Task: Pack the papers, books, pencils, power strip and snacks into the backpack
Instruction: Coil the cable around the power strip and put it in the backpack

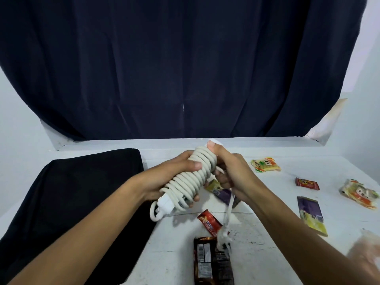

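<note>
Item: power strip [189,182], cord wound round it, held above white table [267,254] | Grip: left hand [172,177] clasped under the body; right hand [230,171] closed on top end and cord | Risk: loose plug end [225,233] is left dangling, coils may unwind, snag snack packets [209,223] | Backpack [72,202]: black, lying left, opening not discernible.

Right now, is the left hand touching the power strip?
Touching. The head view shows the left hand with its fingers curled round the cord-wrapped power strip, thumb pressed on the coils.
</note>
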Available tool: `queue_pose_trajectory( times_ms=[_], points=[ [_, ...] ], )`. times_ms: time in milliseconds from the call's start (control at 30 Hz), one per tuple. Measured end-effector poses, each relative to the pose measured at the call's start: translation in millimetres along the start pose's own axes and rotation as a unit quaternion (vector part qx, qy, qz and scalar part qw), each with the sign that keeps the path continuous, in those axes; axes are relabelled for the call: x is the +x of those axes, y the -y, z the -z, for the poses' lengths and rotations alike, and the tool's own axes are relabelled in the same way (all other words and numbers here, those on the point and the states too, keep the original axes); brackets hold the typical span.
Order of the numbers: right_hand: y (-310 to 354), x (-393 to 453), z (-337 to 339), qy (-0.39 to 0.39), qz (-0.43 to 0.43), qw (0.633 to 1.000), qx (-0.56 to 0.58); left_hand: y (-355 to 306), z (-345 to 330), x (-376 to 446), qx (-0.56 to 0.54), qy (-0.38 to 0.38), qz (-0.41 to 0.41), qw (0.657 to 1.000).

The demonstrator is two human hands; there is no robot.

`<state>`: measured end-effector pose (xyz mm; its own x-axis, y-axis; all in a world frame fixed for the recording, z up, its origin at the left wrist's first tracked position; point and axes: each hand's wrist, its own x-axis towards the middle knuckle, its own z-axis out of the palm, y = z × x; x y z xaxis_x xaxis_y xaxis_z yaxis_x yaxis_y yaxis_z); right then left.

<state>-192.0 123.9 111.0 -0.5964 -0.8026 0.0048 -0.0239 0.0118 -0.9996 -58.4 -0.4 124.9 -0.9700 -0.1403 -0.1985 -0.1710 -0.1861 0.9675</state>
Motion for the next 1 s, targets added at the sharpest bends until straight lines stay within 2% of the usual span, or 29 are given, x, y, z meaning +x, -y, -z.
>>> queue_pose_trajectory(
  times_ms=[133,267,367,500,600,700,800,1000],
  points=[
    [-4,12,-5,-0.039,-0.014,0.998,-0.047,-7,-5,1,0.202,-0.090,-0.025,0.975],
    [-9,20,-11,-0.073,-0.003,0.991,-0.112,4,-7,10,0.274,-0.164,-0.055,0.946],
    [-9,21,-8,-0.053,0.008,0.983,-0.178,13,-3,15,0.271,-0.200,-0.063,0.939],
    [-5,19,6,0.089,-0.048,0.974,-0.203,17,10,14,0.197,-0.222,-0.048,0.954],
    [-8,16,17,0.123,-0.054,0.958,-0.254,16,21,12,0.130,-0.228,-0.042,0.964],
    [-12,17,28,0.113,-0.076,0.968,-0.209,14,28,10,0.086,-0.234,-0.052,0.967],
    [-14,17,34,0.108,-0.097,0.977,-0.156,13,33,9,0.090,-0.248,-0.057,0.963],
    [-5,12,21,0.028,-0.035,0.992,-0.122,27,36,19,0.220,-0.278,-0.067,0.933]
  ],
)
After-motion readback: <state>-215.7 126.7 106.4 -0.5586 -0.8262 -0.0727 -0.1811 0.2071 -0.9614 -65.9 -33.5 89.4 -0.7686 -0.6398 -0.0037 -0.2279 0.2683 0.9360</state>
